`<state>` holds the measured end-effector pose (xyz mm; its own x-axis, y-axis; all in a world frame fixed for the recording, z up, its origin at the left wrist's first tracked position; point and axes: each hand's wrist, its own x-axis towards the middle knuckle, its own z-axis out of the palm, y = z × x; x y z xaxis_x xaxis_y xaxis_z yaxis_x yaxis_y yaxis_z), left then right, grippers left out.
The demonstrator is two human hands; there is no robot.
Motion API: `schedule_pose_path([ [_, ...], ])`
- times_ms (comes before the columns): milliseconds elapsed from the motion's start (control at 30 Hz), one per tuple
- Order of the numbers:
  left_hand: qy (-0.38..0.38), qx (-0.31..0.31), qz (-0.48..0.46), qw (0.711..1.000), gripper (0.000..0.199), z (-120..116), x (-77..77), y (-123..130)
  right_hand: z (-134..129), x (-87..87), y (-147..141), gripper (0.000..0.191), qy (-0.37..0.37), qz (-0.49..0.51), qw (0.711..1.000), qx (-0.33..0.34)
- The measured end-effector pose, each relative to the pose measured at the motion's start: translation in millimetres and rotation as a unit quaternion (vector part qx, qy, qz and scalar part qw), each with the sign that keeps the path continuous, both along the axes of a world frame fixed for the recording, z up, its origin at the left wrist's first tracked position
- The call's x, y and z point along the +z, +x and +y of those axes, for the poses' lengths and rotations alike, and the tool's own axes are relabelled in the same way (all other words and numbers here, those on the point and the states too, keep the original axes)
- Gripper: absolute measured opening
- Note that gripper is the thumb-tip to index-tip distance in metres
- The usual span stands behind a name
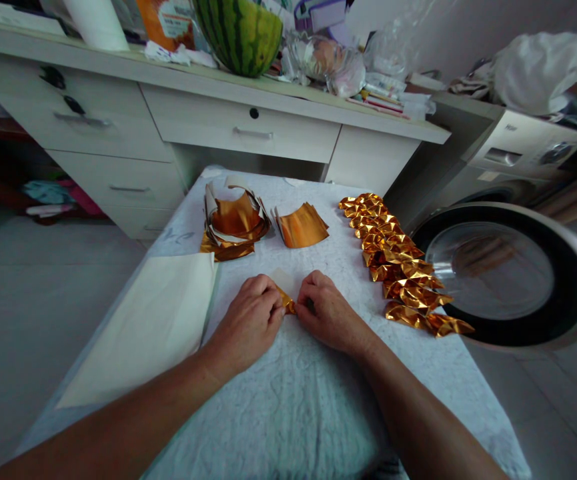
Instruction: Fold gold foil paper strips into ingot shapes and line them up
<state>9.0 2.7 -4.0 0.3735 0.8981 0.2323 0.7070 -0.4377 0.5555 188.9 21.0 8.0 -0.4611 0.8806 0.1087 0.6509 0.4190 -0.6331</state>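
Between my hands lies a small sheet of gold foil paper [288, 305], partly folded, with a pale upper part showing behind the fingers. My left hand [255, 313] is closed on its left side, fingers bent. On its right side my right hand [325, 310] pinches the edge with curled fingers. Both hands rest low on the cloth-covered table. Just beyond them sit a curled stack of gold foil sheets [235, 217] and a smaller curved stack of gold sheets [304, 225]. To the right, folded gold foil pieces [393, 257] lie in a long overlapping row.
A large off-white paper sheet [148, 327] lies at the table's left. Behind stands a white desk [248, 113] with drawers, bearing a cut watermelon [241, 33] and plastic bags. A washing machine's open round door [508, 273] reaches close to the table's right edge.
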Motion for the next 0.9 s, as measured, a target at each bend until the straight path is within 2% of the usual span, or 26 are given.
schedule_pose_path([
  [333,0.008,0.005,-0.01,1.0,0.014,1.8,-2.4,-0.3,-0.3,0.6,-2.6,0.016,-0.01,0.0,1.0,-0.025],
  [600,-0.016,0.009,-0.027,0.999,0.01,2.8,-2.6,0.0,-0.7,-0.2,-4.6,0.016,-0.008,-0.015,0.999,-0.028],
  [900,-0.034,-0.023,-0.049,0.998,0.022,5.9,-2.9,-3.5,-2.5,1.3,-5.1,0.013,0.013,-0.057,0.998,-0.034],
])
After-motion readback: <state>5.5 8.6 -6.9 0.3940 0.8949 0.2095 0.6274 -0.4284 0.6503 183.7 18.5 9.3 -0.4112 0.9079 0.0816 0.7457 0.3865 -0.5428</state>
